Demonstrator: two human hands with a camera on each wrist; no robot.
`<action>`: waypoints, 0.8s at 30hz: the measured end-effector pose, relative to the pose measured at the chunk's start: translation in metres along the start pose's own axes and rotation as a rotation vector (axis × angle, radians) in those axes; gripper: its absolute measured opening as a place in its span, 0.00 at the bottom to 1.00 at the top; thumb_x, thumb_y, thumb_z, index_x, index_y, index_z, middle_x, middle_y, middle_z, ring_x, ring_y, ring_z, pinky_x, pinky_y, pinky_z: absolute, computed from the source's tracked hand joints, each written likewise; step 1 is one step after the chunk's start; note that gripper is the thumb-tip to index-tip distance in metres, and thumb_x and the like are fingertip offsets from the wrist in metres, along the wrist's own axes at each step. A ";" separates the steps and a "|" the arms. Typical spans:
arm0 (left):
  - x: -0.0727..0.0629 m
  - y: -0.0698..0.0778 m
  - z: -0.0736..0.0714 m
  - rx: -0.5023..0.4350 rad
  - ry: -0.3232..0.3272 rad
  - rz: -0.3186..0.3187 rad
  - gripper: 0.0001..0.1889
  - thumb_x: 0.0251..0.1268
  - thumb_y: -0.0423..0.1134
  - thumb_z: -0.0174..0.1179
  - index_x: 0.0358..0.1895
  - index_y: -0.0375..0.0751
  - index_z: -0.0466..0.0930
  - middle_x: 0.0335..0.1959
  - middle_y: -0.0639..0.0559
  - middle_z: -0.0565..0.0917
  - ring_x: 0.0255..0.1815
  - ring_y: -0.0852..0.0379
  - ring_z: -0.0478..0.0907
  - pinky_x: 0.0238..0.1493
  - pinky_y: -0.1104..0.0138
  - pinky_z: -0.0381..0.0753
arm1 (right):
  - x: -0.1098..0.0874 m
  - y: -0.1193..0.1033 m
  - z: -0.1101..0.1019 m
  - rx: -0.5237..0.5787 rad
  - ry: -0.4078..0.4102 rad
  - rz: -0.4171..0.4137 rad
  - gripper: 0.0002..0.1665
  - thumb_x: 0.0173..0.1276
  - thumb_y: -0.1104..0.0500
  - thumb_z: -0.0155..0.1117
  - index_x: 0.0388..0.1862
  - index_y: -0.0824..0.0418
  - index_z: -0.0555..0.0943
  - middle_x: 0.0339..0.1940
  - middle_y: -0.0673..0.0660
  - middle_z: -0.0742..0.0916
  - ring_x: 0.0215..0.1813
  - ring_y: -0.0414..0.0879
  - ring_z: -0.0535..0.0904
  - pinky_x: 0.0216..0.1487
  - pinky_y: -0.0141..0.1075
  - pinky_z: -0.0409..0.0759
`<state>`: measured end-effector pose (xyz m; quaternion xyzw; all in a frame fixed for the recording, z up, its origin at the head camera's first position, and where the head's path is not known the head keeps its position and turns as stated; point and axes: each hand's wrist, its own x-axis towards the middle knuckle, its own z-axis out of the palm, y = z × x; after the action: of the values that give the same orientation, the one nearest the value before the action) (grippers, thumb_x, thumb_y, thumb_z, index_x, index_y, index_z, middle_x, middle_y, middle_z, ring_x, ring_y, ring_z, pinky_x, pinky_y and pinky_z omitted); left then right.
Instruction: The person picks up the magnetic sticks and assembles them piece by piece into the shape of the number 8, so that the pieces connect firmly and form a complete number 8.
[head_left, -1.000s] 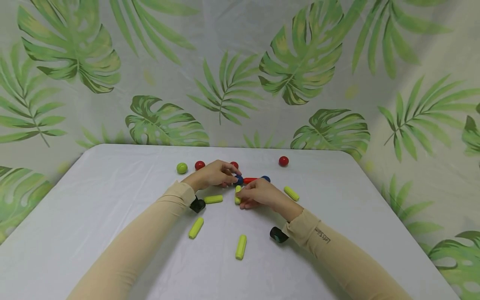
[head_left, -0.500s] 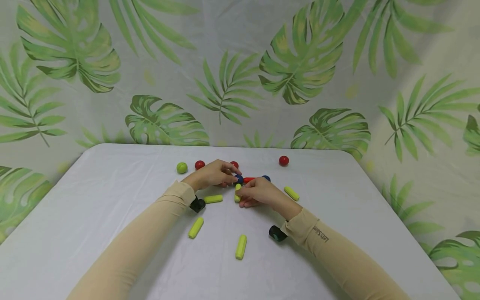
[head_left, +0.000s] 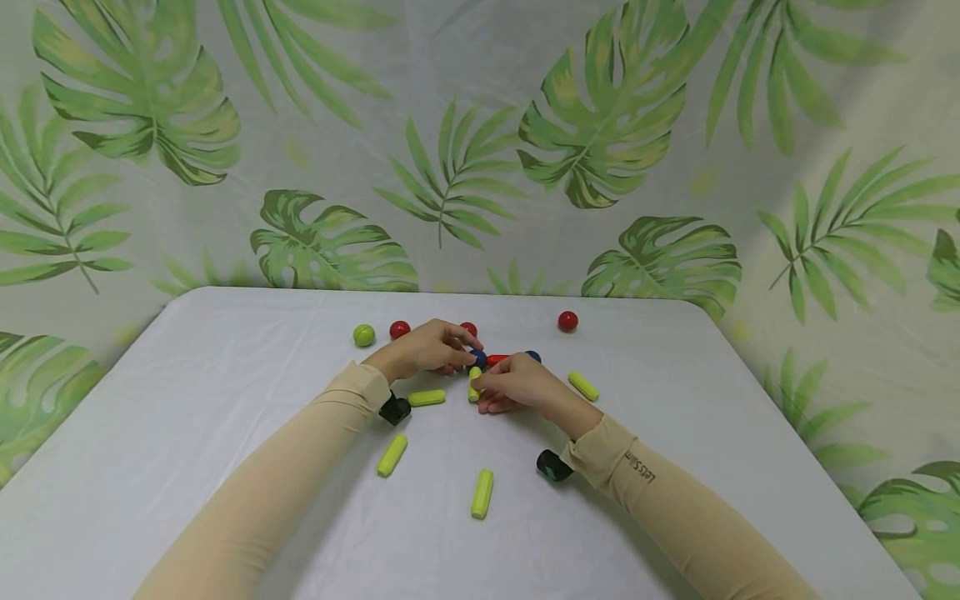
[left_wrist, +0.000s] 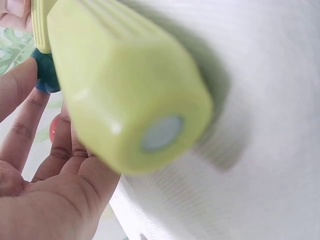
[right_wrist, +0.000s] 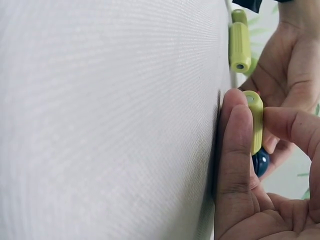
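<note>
My left hand (head_left: 427, 347) pinches a dark blue ball (head_left: 477, 359) between thumb and fingers. A red stick (head_left: 498, 360) runs right from that ball to a second blue ball (head_left: 533, 357). My right hand (head_left: 525, 385) holds a yellow-green ridged stick (head_left: 474, 387) between thumb and fingers. In the right wrist view the held stick (right_wrist: 257, 122) has one end right at the blue ball (right_wrist: 260, 161). A round grey inset shows in the end of another yellow-green stick (left_wrist: 130, 95), large in the left wrist view.
Yellow-green sticks lie around the hands: one by the left wrist (head_left: 427, 398), one at front left (head_left: 392, 456), one at front centre (head_left: 482, 493), one at right (head_left: 583, 386). Behind are a green ball (head_left: 363, 336) and red balls (head_left: 400, 330), (head_left: 567, 321) on the white tabletop (head_left: 675, 500).
My right hand has shifted slightly away from me, bringing the yellow-green stick's far end up to the blue ball. The left hand has stayed in place, still holding the ball.
</note>
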<state>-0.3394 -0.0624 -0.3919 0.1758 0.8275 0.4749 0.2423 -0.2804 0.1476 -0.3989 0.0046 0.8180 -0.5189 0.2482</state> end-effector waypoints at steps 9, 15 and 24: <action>-0.002 0.001 0.001 0.001 0.000 0.005 0.16 0.77 0.38 0.66 0.64 0.43 0.86 0.46 0.48 0.86 0.36 0.56 0.78 0.41 0.70 0.80 | -0.003 -0.001 -0.002 -0.029 0.010 -0.020 0.17 0.77 0.54 0.70 0.53 0.67 0.85 0.34 0.58 0.94 0.30 0.39 0.90 0.38 0.29 0.88; -0.002 0.001 0.001 0.013 0.000 0.013 0.16 0.77 0.38 0.66 0.64 0.44 0.86 0.44 0.48 0.85 0.39 0.55 0.79 0.42 0.69 0.81 | -0.009 -0.003 -0.007 -0.124 0.052 -0.061 0.18 0.76 0.54 0.71 0.52 0.67 0.86 0.33 0.57 0.93 0.31 0.41 0.90 0.41 0.32 0.89; -0.004 0.003 0.002 -0.002 0.013 -0.004 0.16 0.77 0.38 0.66 0.64 0.44 0.86 0.45 0.48 0.85 0.37 0.56 0.78 0.41 0.70 0.80 | -0.016 -0.008 -0.023 -0.350 0.161 -0.237 0.11 0.74 0.54 0.73 0.46 0.62 0.89 0.33 0.54 0.92 0.34 0.43 0.88 0.40 0.32 0.84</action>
<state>-0.3344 -0.0613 -0.3892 0.1708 0.8289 0.4765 0.2381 -0.2777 0.1675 -0.3782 -0.0936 0.9076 -0.3925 0.1164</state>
